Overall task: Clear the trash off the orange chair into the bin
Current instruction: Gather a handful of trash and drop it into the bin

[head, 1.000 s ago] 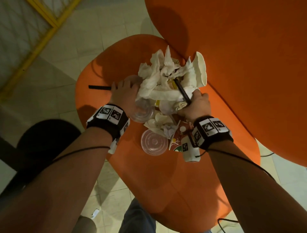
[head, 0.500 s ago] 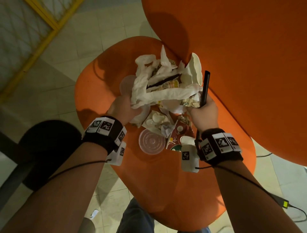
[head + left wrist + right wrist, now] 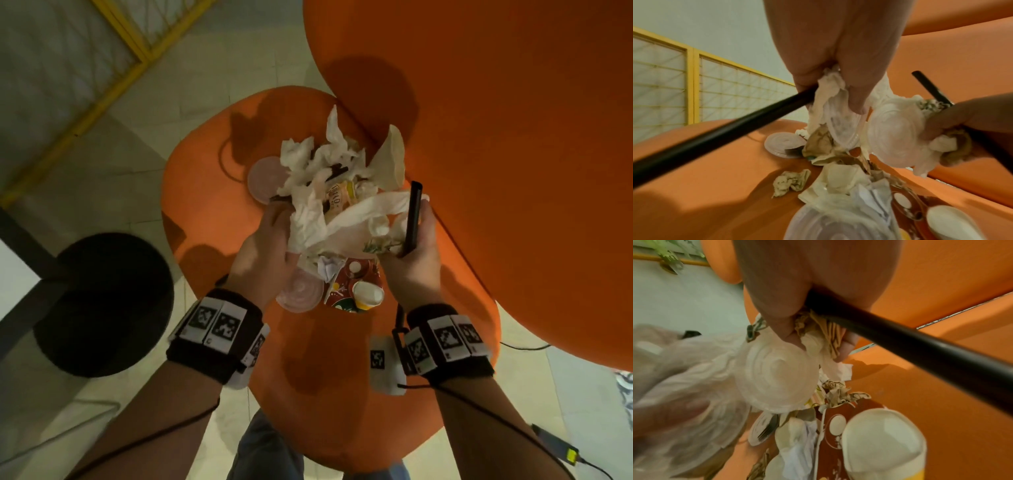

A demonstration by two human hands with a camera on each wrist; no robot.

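A bundle of white napkins and wrappers (image 3: 329, 212) hangs lifted above the orange chair seat (image 3: 342, 394), held between both hands. My left hand (image 3: 274, 236) grips its left side, fingers curled round napkin (image 3: 834, 87) and a black straw (image 3: 721, 134). My right hand (image 3: 421, 240) clutches the right side together with a second black straw (image 3: 412, 216), which stands upright. A clear lid (image 3: 777, 376) is caught in the bundle. On the seat lie a red paper cup (image 3: 349, 287), a white cup (image 3: 368, 296), two clear lids (image 3: 267, 174) (image 3: 301, 294) and a crumpled napkin (image 3: 791, 181).
The chair's orange backrest (image 3: 513, 137) rises close on the right. A black round object (image 3: 102, 301) stands on the tiled floor at left; whether it is the bin I cannot tell. A yellow-framed mesh panel (image 3: 113, 51) runs at the far left. Cables trail from both wrists.
Both hands closed on the pile and raised it off the seat. The left hand took up the black straw that lay at the seat's left. The right hand's straw swung upright.
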